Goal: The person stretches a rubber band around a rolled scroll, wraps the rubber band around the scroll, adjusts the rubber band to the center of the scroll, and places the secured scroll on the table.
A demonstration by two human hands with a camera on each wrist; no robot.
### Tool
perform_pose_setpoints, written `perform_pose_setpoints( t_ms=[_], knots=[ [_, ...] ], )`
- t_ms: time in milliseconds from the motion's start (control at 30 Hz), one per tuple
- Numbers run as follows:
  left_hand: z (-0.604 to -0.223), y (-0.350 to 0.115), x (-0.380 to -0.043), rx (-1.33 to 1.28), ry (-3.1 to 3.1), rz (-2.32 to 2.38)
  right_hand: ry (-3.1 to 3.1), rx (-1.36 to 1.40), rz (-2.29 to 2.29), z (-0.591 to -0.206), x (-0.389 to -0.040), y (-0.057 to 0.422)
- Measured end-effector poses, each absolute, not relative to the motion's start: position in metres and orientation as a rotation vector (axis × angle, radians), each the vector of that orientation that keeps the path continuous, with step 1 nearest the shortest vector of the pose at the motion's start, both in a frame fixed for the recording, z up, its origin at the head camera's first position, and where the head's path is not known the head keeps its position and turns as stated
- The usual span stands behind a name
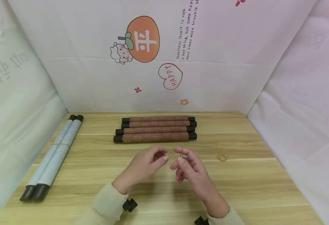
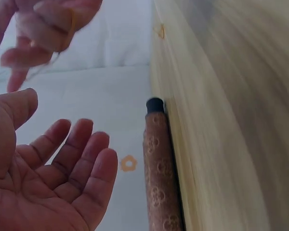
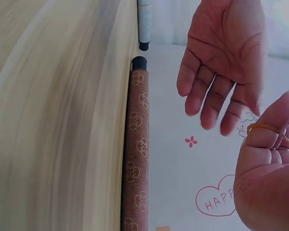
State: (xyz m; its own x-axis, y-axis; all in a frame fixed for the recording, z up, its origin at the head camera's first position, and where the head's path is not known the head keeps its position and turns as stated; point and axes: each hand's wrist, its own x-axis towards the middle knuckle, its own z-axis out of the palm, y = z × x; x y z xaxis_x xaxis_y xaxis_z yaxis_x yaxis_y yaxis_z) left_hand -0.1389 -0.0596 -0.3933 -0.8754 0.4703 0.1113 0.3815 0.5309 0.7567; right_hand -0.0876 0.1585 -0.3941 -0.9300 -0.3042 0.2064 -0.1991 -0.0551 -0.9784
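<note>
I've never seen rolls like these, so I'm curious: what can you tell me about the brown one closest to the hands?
The brown roll is long and slim, its reddish-brown wrap, perhaps cloth or paper, patterned with gold flowers. A plain black end shows on each side. It lies crosswise on the table, frontmost of four, close alongside the next roll; no band shows around it. Neither the left hand nor the right hand touches it.
</note>
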Motion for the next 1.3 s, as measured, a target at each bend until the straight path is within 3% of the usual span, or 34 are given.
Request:
perform_pose_setpoints(
  t_ms=[600,967,1300],
  knots=[
    [-0.39,-0.065,-0.211,0.794,3.051,0.453,2.161,-0.415,-2.079,-0.395,-0.086,0.165],
    [-0.402,-0.062,-0.251,0.71,2.929,0.244,2.151,-0.381,-2.065,-0.397,-0.085,0.165],
    [-0.416,-0.063,-0.266,0.711,2.945,0.09,2.153,-0.397,-2.059,-0.4,-0.085,0.166]
  ],
)
